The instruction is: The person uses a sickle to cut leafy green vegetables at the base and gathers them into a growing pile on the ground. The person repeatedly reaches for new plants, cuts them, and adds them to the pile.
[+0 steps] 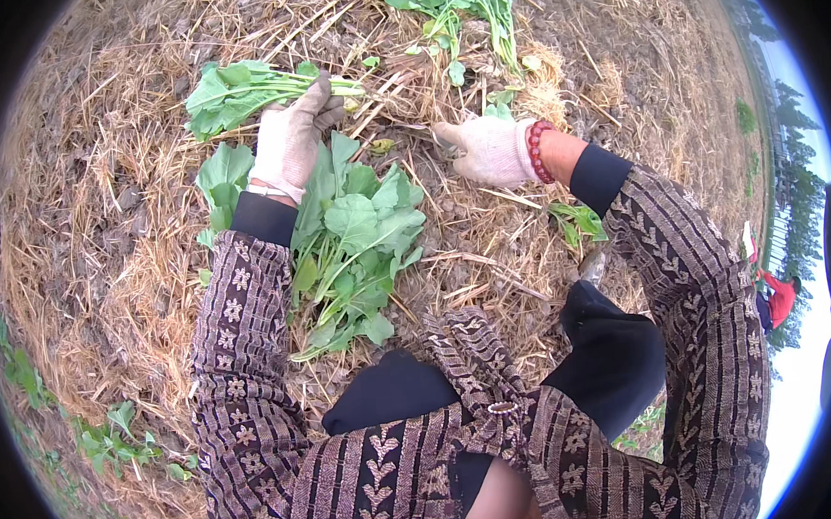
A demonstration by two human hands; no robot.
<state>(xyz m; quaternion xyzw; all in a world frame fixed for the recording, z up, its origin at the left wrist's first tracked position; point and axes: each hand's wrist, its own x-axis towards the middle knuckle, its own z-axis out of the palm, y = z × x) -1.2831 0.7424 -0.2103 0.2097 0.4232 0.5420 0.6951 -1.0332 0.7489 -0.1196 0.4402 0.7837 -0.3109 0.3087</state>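
Note:
My left hand [290,136], in a pale work glove soiled at the fingers, grips a small bunch of leafy greens [245,93]. Its leaves point left and its pale stem ends stick out to the right. My right hand [487,148], also gloved, with a red bead bracelet [539,152] at the wrist, is low over the straw with its fingers curled. A small greyish thing shows by its fingertips, but I cannot make out what it is. Below my left hand, a larger pile of cut greens [359,241] lies on the straw, partly covered by my left forearm.
More greens [460,7] lie at the top. A small leafy plant [577,221] is below my right wrist. Straw mulch [145,271] covers the soil. Green plants [117,439] grow at lower left. A person in red [781,300] is far off at right, before trees.

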